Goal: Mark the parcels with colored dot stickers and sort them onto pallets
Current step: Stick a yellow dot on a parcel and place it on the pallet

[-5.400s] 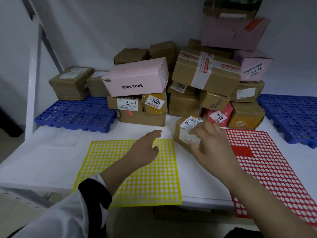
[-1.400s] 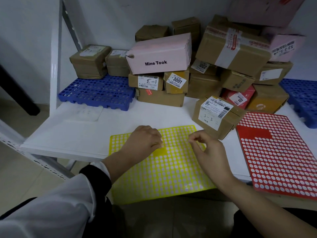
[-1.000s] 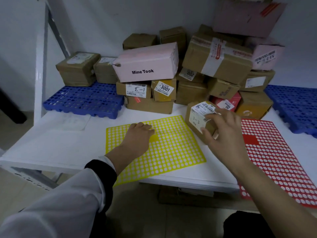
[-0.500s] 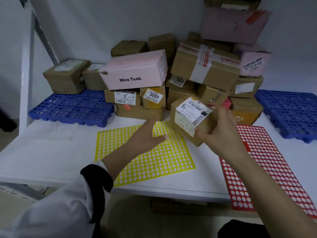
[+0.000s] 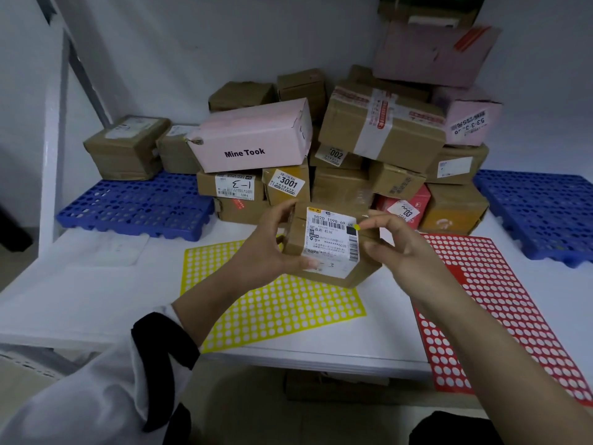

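Left hand (image 5: 269, 248) is held at the left side of the parcel (image 5: 327, 252) and grips it: fingers curled over the top left edge, thumb pressed on the front face near the bottom. Left forearm is clad in a white sleeve (image 5: 96, 390) with a black cuff. Right hand (image 5: 398, 248) is held at the parcel's right side, fingers curled; a yellow dot sticker (image 5: 358, 225) is held at the forefinger tip, by the parcel's upper right. Right forearm is bare.

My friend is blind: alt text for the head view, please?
A left hand holds a parcel over a table while the right hand pinches a yellow dot at its label. A yellow sheet and red sheet lie below, stacked boxes and blue pallets behind.
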